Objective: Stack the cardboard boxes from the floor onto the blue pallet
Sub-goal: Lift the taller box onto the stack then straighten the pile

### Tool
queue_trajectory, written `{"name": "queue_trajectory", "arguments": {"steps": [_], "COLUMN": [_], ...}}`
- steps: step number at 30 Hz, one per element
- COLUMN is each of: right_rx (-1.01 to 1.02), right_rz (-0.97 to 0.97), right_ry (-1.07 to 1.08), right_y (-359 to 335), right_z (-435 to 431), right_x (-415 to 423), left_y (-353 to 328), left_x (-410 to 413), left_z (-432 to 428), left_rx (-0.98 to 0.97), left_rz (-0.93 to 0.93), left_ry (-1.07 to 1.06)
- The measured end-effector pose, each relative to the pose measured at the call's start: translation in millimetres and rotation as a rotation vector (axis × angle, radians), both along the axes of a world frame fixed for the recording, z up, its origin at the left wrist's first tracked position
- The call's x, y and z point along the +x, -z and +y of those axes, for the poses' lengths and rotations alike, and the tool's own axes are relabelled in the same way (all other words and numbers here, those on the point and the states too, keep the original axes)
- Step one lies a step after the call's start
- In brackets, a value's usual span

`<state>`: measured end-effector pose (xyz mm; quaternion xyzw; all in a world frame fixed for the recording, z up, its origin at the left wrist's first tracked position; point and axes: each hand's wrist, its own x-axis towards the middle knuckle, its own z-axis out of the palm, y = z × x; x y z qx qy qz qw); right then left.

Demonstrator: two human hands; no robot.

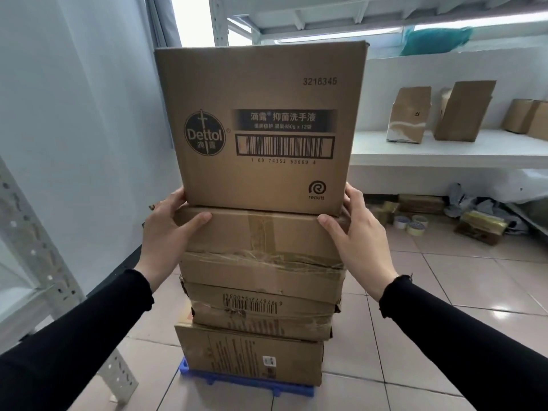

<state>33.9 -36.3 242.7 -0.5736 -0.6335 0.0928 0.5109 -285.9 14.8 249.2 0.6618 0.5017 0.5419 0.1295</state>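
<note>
A tall stack of cardboard boxes stands on the blue pallet (237, 382) straight ahead of me. On top sits a Dettol box (261, 126) with a barcode on its near face. Under it lies a taped box (264, 232), then a plastic-wrapped box (261, 274), a barcode box (261, 310) and a bottom box (249, 354). My left hand (166, 232) cups the left lower corner of the Dettol box, thumb across the taped box's top edge. My right hand (355, 235) mirrors it at the right lower corner.
A white shelf (444, 149) at the right carries several small open cardboard boxes (409, 117). Under it on the tiled floor lie tape rolls (410, 223), flat packets (480, 226) and crumpled wrapping. A grey perforated metal upright (44, 262) leans at my left beside the pale wall.
</note>
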Motion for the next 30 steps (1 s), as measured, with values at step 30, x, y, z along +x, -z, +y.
{"name": "queue_trajectory", "arguments": {"steps": [30], "right_rx": [-0.230], "right_rz": [0.310], "right_ry": [-0.046], "right_y": [128.7], "right_z": [-4.2], "right_x": [12.6], "left_y": [113.8], "left_x": [-39.4], "left_z": [3.8], "left_rx": [-0.430], "left_rz": [-0.170], "left_ry": [0.007]}}
